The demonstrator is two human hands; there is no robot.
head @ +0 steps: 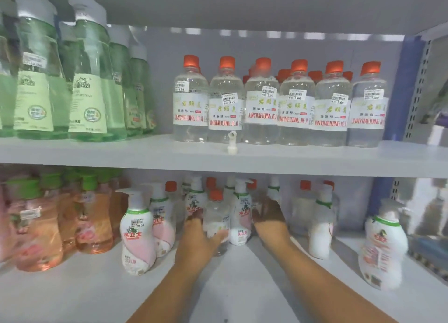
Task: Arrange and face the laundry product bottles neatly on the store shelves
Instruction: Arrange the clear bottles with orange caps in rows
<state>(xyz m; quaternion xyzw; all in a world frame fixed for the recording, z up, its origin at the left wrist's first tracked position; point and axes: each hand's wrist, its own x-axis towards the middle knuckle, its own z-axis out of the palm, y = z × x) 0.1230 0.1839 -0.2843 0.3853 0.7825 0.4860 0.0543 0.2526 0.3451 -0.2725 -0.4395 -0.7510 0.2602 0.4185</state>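
Centrally, lower shelf (72,296): clear red-capped bottle (216,216) upright, long axis vertical, label side unclear. Left hand (198,240) grip wrapped round it, thumb across front. Right hand (268,216) reaching among pump bottles (241,213); fingers blurred, probably touching one, grip state cannot tell.

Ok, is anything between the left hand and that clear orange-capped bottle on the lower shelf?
Nothing visible. The left hand already grips the clear orange-capped bottle, thumb across its front. White pump bottles crowd both sides: one to its left, another to its right, near the right hand.
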